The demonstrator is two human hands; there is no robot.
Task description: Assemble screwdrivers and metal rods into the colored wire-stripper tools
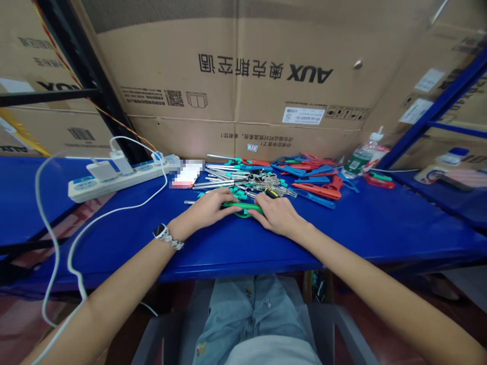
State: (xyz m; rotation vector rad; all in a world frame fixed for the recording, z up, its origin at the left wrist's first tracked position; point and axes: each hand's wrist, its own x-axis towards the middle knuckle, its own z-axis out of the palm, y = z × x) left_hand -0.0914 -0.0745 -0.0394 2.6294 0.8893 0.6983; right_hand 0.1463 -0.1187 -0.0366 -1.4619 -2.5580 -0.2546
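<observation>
Both my hands hold a green long-nosed lighter (247,206) flat, just above the front of the pile. My left hand (208,209) is closed around its left part, where a metal tube (189,203) sticks out past the fingers. My right hand (279,214) pinches the right end of the green handle. A yellow-and-black tool handle (271,193) shows beside the right fingers; whether they touch it I cannot tell. Behind the hands lie several metal tubes with teal parts (228,177). Orange lighter handles (317,189) and blue handles (314,198) are heaped to the right.
A white power strip (125,177) with plugs and a trailing white cable (114,210) occupies the blue table's (228,253) left side. A bottle (359,159) stands at the back right, near a red-and-green object (379,180). A large cardboard box (171,66) walls off the back.
</observation>
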